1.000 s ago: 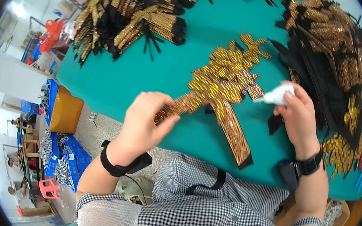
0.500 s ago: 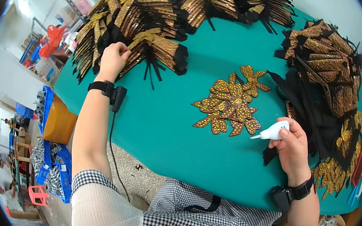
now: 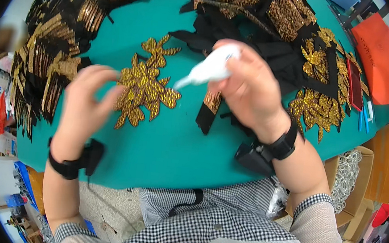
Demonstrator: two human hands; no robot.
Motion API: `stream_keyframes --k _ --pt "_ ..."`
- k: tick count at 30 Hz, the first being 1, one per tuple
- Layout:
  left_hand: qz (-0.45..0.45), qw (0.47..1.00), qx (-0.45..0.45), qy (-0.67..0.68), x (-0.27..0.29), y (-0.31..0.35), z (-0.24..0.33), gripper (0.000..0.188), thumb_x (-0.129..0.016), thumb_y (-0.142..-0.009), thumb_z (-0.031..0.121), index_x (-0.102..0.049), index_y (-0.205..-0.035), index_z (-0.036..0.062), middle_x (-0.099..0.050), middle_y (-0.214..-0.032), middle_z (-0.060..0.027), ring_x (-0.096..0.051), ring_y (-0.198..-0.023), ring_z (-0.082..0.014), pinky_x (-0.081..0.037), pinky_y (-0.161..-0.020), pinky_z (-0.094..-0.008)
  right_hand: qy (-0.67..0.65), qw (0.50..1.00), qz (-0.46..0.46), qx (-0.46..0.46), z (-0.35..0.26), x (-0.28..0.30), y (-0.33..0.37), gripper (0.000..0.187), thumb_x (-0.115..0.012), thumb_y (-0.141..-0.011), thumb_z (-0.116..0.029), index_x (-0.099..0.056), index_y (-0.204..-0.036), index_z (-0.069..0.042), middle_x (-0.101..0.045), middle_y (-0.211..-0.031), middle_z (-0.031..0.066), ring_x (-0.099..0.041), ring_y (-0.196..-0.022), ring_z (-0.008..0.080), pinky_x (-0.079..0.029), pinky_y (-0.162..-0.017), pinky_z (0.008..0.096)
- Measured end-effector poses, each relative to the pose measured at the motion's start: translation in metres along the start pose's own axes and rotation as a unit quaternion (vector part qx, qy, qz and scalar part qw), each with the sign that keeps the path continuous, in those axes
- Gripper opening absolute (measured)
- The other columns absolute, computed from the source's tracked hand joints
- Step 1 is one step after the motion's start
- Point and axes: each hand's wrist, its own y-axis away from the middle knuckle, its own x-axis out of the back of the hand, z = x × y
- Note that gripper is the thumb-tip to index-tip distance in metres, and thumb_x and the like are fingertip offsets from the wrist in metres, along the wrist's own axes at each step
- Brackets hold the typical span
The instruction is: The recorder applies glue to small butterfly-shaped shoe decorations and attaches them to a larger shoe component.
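Note:
My right hand grips a white squeeze bottle with a thin nozzle, held above the table and tilted down to the left. Just left of the nozzle tip lies a pile of gold, beaded flower-shaped appliques with dark edges. My left hand, blurred by motion, is at the left side of this pile. Its thumb and fingers are apart, and nothing shows between them. Whether its fingertips touch the pile I cannot tell. Beneath my right hand lies a black strip with a gold sequined part.
Black and gold sequined pieces heap along the left and far sides of the green table. Black fabric, more gold appliques, a red phone-like slab, pens and an orange bag lie right.
My left hand has left the sequined pieces and come right to the flower pile. The view has turned rightward. My right hand still holds the bottle, now raised closer to the camera.

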Motion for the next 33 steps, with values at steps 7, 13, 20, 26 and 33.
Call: stream_keyframes --k 7,13,20,26,33 --pt "-0.154 0.984 -0.061 0.062 -0.066 -0.027 0.089 0.02 -0.066 -0.071 0.013 -0.054 -0.083 0.0023 -0.054 -0.078 -0.0117 -0.055 -0.072 -0.0301 -0.046 -0.063 -0.0372 -0.078 0.996 -0.028 0.042 -0.025 0.004 -0.003 0.027 -0.05 -0.086 -0.015 -0.051 -0.107 0.002 -0.06 -0.086 0.009 -0.058 -0.07 0.0145 -0.05 -0.069 0.0311" --pt "-0.082 0.985 -0.127 0.088 -0.081 -0.044 0.095 0.02 -0.062 -0.073 0.008 -0.055 -0.092 0.0028 -0.055 -0.083 -0.0138 -0.057 -0.075 -0.0308 -0.047 -0.063 -0.038 -0.075 0.996 -0.014 0.044 -0.027 -0.007 0.001 0.025 -0.052 -0.085 -0.01 -0.052 -0.105 0.003 -0.06 -0.09 0.0116 -0.06 -0.073 0.0172 -0.05 -0.069 0.0307" --pt "-0.031 0.955 -0.273 0.108 -0.073 -0.101 0.084 0.038 -0.057 -0.068 0.02 -0.056 -0.104 0.0077 -0.055 -0.108 -0.0086 -0.048 -0.097 -0.0275 -0.04 -0.084 -0.0345 -0.107 0.988 -0.108 -0.028 -0.016 -0.017 0.017 0.031 -0.05 -0.084 -0.011 -0.048 -0.111 0.003 -0.061 -0.09 0.0133 -0.063 -0.075 0.0207 -0.053 -0.062 0.0307" --pt "-0.005 0.951 -0.305 0.051 -0.093 -0.106 0.091 0.035 -0.061 -0.06 0.006 -0.06 -0.095 0.0027 -0.056 -0.098 -0.0115 -0.051 -0.083 -0.026 -0.044 -0.069 -0.033 -0.09 0.99 -0.091 -0.061 -0.014 -0.025 0.022 0.032 -0.055 -0.082 -0.013 -0.051 -0.111 0.002 -0.061 -0.088 0.0115 -0.06 -0.07 0.0162 -0.051 -0.061 0.0268" --pt "0.123 0.945 -0.252 0.168 -0.104 -0.119 0.09 0.02 -0.067 -0.066 0.006 -0.063 -0.085 0.0079 -0.059 -0.092 -0.0047 -0.053 -0.079 -0.0252 -0.047 -0.068 -0.0321 -0.087 0.983 -0.138 -0.083 -0.015 -0.03 0.023 0.032 -0.056 -0.081 -0.01 -0.05 -0.11 0.002 -0.061 -0.088 0.0112 -0.062 -0.078 0.0188 -0.051 -0.062 0.0276"
